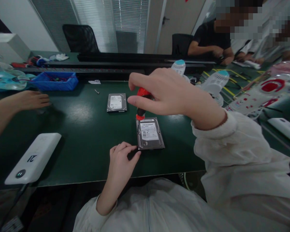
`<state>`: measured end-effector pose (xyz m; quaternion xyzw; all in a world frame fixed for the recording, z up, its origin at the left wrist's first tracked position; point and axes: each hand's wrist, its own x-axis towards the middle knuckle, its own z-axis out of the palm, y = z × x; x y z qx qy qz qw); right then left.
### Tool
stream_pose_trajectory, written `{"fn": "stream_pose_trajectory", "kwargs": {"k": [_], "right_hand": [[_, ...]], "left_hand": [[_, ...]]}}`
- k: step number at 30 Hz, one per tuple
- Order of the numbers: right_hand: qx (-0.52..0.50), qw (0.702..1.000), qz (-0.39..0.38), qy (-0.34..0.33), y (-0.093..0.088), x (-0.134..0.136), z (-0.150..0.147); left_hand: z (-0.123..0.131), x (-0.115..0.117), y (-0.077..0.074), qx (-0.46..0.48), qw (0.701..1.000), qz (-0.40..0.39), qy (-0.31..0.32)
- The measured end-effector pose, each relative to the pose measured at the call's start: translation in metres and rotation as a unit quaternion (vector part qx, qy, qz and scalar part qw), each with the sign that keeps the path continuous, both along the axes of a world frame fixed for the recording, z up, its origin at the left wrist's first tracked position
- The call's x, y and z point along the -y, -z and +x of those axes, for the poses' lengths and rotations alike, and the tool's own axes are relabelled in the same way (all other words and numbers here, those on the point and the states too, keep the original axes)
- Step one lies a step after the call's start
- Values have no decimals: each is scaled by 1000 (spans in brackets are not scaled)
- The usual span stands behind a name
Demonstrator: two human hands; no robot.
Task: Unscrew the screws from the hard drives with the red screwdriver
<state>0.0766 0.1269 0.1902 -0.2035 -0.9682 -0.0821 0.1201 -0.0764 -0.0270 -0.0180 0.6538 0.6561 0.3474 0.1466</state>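
Observation:
A hard drive with a white label lies flat on the green table, close to its front edge. My right hand is closed around the handle of a red and black screwdriver. The screwdriver stands nearly upright, its shaft pointing down at the drive's left edge; whether the tip sits in a screw is too small to tell. With thumb and forefinger, my left hand grips the drive's near left corner. Farther back lies a second hard drive, touched by neither hand.
At the left are a white power bank, another person's hand and a blue bin. A small screw-like piece lies near a paper scrap. White fans and a clear bottle stand right; people sit beyond.

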Motion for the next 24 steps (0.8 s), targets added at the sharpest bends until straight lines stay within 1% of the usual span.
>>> {"fn": "stream_pose_trajectory", "kwargs": {"k": [5,6,7,10,12,13,16,18,20,24], "right_hand": [[-9,997,-46,-62,-3,-1,2],[-11,997,-47,-64,-2,-1,2],[-13,998,-41,-55,-2,-1,1],[-21,1000,-9,2,1,-1,-1],[-21,1000,-2,10,2,-2,0],[-21,1000,-7,-4,2,-2,1],[-14,996,-43,-79,0,-5,4],[-3,992,-66,-108,-1,-6,4],[-1,993,-65,-94,-1,-5,3],[-19,1000,0,7,2,1,-1]], "left_hand": [[0,1,0,-5,1000,-1,-3],[0,1,1,-5,1000,-1,-3],[0,1,1,-5,1000,0,-3],[0,1,2,-4,1000,3,-2],[0,0,2,-4,1000,5,-4],[0,0,2,-5,1000,6,-5],[0,1,2,-2,1000,4,-6],[0,1,2,0,1000,0,-4],[0,1,1,1,1000,-3,-2],[0,1,1,5,1000,0,4]]}}
